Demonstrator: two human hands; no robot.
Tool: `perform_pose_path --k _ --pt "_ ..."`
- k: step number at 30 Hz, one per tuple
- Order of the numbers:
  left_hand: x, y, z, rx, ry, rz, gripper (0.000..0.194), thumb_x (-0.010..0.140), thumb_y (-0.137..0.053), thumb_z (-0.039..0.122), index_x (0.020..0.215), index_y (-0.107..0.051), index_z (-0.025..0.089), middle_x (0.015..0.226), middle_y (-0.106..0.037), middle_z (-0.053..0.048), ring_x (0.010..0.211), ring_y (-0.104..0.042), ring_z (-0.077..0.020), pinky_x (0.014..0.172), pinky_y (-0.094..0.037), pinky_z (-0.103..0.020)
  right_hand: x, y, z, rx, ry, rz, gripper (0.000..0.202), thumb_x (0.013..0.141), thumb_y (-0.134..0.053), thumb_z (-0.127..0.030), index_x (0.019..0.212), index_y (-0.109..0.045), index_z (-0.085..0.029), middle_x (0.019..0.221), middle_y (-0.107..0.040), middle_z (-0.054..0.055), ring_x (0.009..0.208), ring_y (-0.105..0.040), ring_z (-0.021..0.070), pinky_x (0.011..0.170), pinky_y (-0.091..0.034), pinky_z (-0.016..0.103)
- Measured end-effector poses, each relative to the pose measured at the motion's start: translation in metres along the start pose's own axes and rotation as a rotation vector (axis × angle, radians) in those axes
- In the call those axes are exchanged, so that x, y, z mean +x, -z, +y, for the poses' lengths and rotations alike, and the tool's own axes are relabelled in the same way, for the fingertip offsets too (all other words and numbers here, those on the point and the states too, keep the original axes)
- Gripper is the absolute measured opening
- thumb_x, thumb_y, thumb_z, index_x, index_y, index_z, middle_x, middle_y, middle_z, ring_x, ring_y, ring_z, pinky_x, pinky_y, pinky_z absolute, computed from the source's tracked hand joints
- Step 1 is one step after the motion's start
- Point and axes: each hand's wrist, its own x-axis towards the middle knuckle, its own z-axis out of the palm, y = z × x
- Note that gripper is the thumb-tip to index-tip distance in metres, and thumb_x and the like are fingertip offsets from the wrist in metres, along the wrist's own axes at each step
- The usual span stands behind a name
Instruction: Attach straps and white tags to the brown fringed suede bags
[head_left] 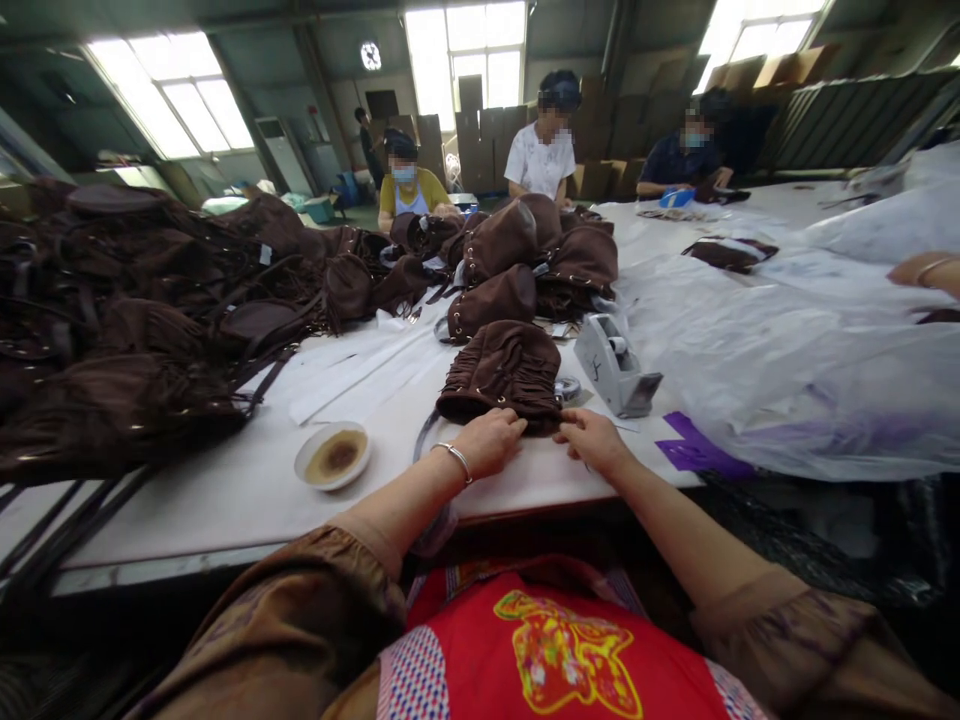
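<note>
A dark brown fringed bag [504,365] with metal eyelets lies on the white-covered table in front of me, its opening edge facing me. My left hand [491,440], a silver bangle on its wrist, has its fingers closed on that near edge. At the right corner of the same edge, my right hand [594,440] pinches the bag between thumb and fingers. The fingertips are partly hidden against the dark material. Just beyond the right hand stands a grey tape dispenser [611,365]. A white dish [332,456] with a brownish stain sits to the left.
More brown bags [499,245] are stacked behind, and a large heap of bags [127,330] covers the left side. Clear plastic sheeting [810,370] spreads over the right, beside purple tape [701,445]. Several people work across the table; another person's arm [926,272] reaches in at right.
</note>
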Motion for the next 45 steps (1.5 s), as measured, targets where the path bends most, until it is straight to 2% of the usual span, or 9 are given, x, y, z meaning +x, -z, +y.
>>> perform_pose_path --k 6,10,13,23,31,35,38,42,45 --pt "0.011 -0.002 0.015 0.091 0.107 -0.014 0.036 0.084 -0.062 0.039 0.107 -0.066 0.012 0.104 -0.063 -0.016 0.098 -0.06 -0.0285 0.083 -0.051 -0.036 0.008 -0.01 -0.013 0.636 -0.043 -0.08 0.014 0.07 -0.057 -0.017 0.084 -0.055 -0.018 0.071 -0.064 0.002 0.059 -0.062 0.0117 0.05 -0.046 0.02" --pt "0.021 -0.004 0.024 0.041 0.303 -0.001 0.044 0.085 -0.058 0.05 0.098 -0.068 0.01 0.095 -0.067 -0.018 0.091 -0.065 -0.0305 0.08 -0.053 -0.039 0.008 -0.028 -0.016 0.626 -0.031 -0.083 0.016 0.063 -0.063 -0.017 0.079 -0.058 -0.016 0.057 -0.058 -0.003 0.047 -0.053 0.0092 0.043 -0.041 0.018" --pt "0.03 -0.006 0.022 0.013 0.409 0.022 0.037 0.091 -0.049 0.039 0.1 -0.067 0.008 0.095 -0.068 -0.02 0.091 -0.067 -0.0298 0.081 -0.053 -0.039 0.009 -0.04 -0.014 0.582 -0.027 -0.063 0.019 0.06 -0.065 -0.019 0.078 -0.061 -0.016 0.047 -0.053 -0.006 0.036 -0.044 0.0081 0.034 -0.03 0.017" --pt "0.025 -0.017 0.011 -0.017 0.43 -0.006 0.031 0.091 -0.044 0.018 0.115 -0.063 0.016 0.098 -0.071 -0.014 0.086 -0.069 -0.0241 0.078 -0.053 -0.034 0.008 -0.037 -0.017 0.721 0.083 -0.211 0.039 0.057 -0.079 -0.043 0.076 -0.059 -0.016 0.058 -0.054 -0.005 0.047 -0.044 0.0063 0.04 -0.033 0.018" --pt "0.023 -0.015 0.021 -0.02 0.293 -0.025 0.032 0.094 -0.04 0.019 0.114 -0.065 0.019 0.101 -0.066 -0.015 0.093 -0.064 -0.0262 0.078 -0.05 -0.037 0.009 0.001 0.003 0.182 0.043 0.02 0.026 0.074 -0.062 -0.044 0.077 -0.059 -0.019 0.058 -0.056 0.0 0.047 -0.047 0.0132 0.045 -0.037 0.026" --pt "0.01 0.004 0.028 0.019 0.132 -0.057 0.03 0.091 -0.043 0.017 0.109 -0.066 0.018 0.095 -0.064 -0.014 0.086 -0.062 -0.025 0.074 -0.049 -0.036 -0.007 0.013 0.004 -0.301 0.539 0.429 0.016 0.081 -0.054 -0.029 0.086 -0.062 -0.017 0.084 -0.062 0.009 0.076 -0.058 0.0216 0.075 -0.048 0.037" --pt "-0.006 0.024 0.019 0.027 0.073 0.065 0.025 0.092 -0.045 0.021 0.106 -0.066 0.018 0.096 -0.062 -0.012 0.093 -0.059 -0.0254 0.083 -0.047 -0.039 -0.019 0.011 -0.008 -0.572 0.861 0.415 0.019 0.086 -0.052 -0.024 0.098 -0.063 -0.016 0.1 -0.061 0.013 0.097 -0.055 0.0253 0.089 -0.044 0.038" --pt "-0.023 0.033 -0.018 0.095 0.308 0.324 0.055 0.083 -0.062 0.031 0.135 -0.048 0.019 0.124 -0.053 -0.014 0.118 -0.047 -0.0309 0.099 -0.04 -0.043 -0.022 -0.008 -0.027 -0.906 0.889 0.316 0.026 0.085 -0.057 -0.023 0.109 -0.064 -0.017 0.106 -0.059 0.012 0.1 -0.051 0.0278 0.089 -0.039 0.039" --pt "-0.03 0.023 -0.049 0.095 0.535 0.248 0.05 0.084 -0.059 0.026 0.132 -0.05 0.017 0.122 -0.053 -0.015 0.108 -0.054 -0.0277 0.09 -0.046 -0.038 -0.01 -0.016 -0.03 -1.079 0.82 0.287 0.021 0.083 -0.058 -0.023 0.101 -0.066 -0.015 0.101 -0.06 0.013 0.098 -0.05 0.0295 0.084 -0.037 0.039"
